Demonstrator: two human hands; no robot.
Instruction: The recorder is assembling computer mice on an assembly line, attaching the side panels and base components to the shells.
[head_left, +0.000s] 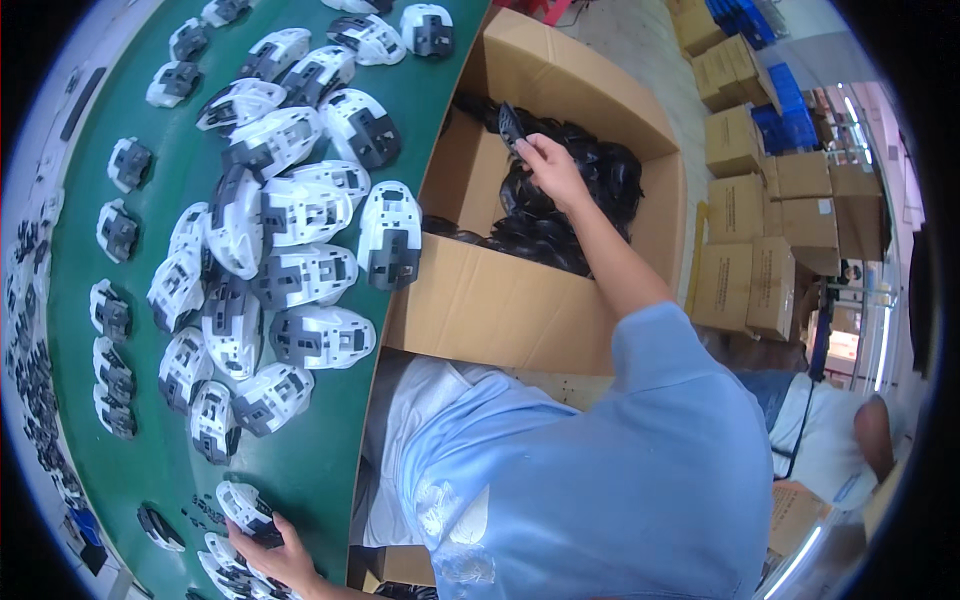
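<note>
Head view — right hand [552, 168] closed on a black part [510, 125] above the cardboard box [480, 300], left hand [272, 548] gripping a white-and-black part [245, 505] on the green worktop [320, 470].

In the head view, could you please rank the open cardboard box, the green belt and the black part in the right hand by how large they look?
1. green belt
2. open cardboard box
3. black part, held up by the right hand

The fisheye distortion makes the first two unsure.
</note>
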